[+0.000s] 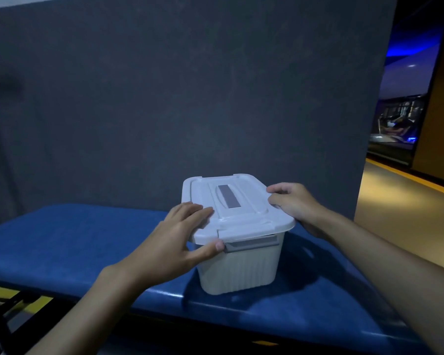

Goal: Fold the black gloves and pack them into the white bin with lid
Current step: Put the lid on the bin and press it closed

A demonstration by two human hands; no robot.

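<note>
A person's left hand (180, 234) lies across the near corner of a lid (244, 213), fingers straight on top and thumb set against the front rim, just beside a grey latch (251, 244). The right hand (292, 204) curls its fingers over the opposite edge of the lid and grips it.

Between the two hands stands the white bin (241, 270), its lid seated and its ribbed walls tapering down to the padded blue worktop (75, 239) under both wrists. A grey handle strip (228, 196) lies recessed in the lid just beyond the left fingertips, untouched. No black gloves show anywhere, and whether they are inside the bin cannot be told.

The bin looks like thin moulded plastic. It is probably light, stiff along the rim, springy across the lid panel, and smooth enough to slip under a flat palm. The overhanging rim and the latch look like the surest places to take hold. The soft padding below may let the bin rock if pressed on one side.

Behind the hands rises a dark partition wall (190, 85). Out past the right hand, a dim corridor floor (400, 213) runs away.
</note>
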